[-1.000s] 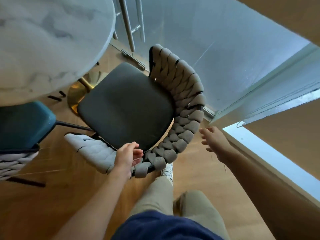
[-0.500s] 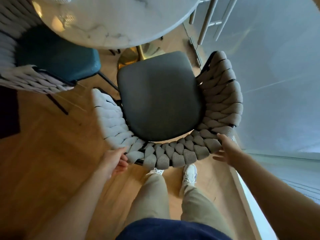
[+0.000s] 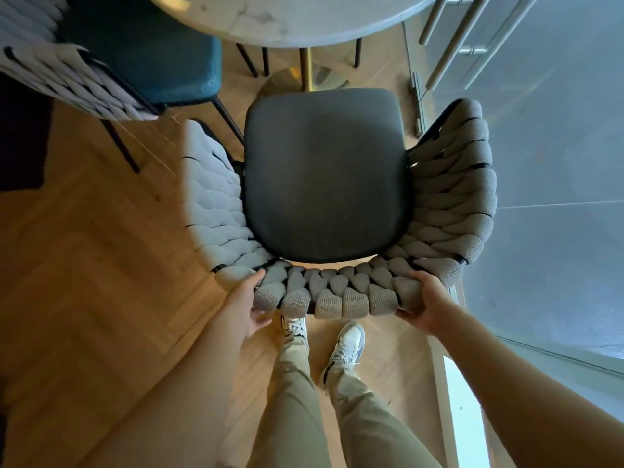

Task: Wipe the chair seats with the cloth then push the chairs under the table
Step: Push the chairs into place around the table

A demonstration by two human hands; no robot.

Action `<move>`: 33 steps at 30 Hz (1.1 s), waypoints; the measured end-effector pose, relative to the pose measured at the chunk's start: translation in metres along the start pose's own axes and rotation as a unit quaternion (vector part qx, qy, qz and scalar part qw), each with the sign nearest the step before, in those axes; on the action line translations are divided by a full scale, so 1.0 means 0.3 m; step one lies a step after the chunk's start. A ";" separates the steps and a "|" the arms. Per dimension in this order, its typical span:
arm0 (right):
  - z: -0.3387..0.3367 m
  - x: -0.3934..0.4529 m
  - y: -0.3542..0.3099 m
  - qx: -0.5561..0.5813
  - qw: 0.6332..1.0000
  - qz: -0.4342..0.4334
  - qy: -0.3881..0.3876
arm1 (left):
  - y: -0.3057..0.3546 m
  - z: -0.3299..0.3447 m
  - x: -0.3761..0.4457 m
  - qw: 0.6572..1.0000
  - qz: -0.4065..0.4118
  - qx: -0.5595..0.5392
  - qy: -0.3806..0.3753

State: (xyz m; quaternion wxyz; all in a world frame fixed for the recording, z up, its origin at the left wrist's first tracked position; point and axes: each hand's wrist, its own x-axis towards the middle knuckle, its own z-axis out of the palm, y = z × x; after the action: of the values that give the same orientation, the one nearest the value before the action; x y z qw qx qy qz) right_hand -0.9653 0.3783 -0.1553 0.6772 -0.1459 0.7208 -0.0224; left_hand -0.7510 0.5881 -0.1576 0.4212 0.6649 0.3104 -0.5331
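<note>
no readable text, no labels, no brands, no numbers anywhere

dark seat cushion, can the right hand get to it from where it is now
Probably yes. The right hand grips the woven backrest just behind the dark seat cushion, which lies bare, with nothing on it; only the low backrest rim stands between.

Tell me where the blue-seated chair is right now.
In the head view, the blue-seated chair stands at upper left, partly tucked under the marble table, just left of the grey-seated chair both hands hold.
</note>
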 end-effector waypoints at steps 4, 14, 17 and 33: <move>-0.003 0.001 0.003 0.007 1.000 -0.014 0.006 | -0.008 0.014 0.017 0.999 0.012 -0.009 0.042; -0.008 -0.011 0.068 0.016 1.000 0.004 -0.006 | -0.043 -0.036 0.023 0.995 0.033 -0.023 0.090; -0.007 -0.010 0.103 0.019 1.000 0.004 -0.008 | -0.055 -0.076 0.027 0.995 0.026 -0.023 0.090; 0.030 0.006 0.107 0.017 1.000 0.000 -0.017 | -0.016 -0.085 0.041 0.992 0.051 -0.010 0.116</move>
State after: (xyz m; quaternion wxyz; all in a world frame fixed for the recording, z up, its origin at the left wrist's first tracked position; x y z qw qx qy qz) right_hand -0.9623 0.4102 -0.1651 0.6918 -0.1354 0.7085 -0.0322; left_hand -0.7410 0.6126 -0.1686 0.4159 0.7328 0.3281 -0.4270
